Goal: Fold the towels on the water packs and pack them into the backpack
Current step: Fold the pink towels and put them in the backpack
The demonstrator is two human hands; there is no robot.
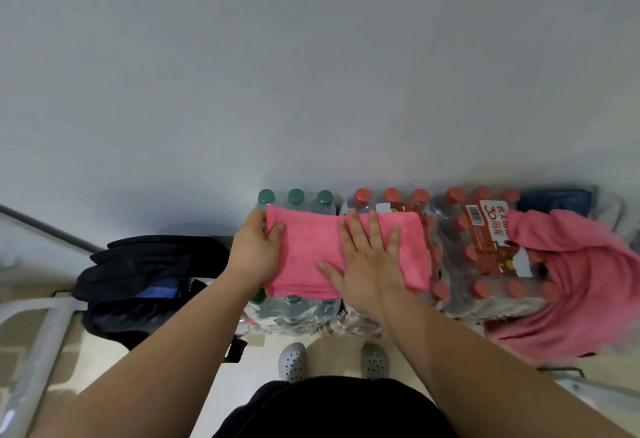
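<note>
Grey wall behind; on water packs [485, 257], our left hand [254, 250] pinches the folded pink towel [311, 247] at its left edge, right hand [367, 264] pressed flat on it. Soft, light, floppy; we'd lift both ends.

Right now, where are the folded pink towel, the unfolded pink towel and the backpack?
folded pink towel [308, 247]: head view, bare cloth left of its middle.
unfolded pink towel [588, 282]: head view, the crumpled middle.
backpack [149, 257]: head view, the black top flap.
</note>
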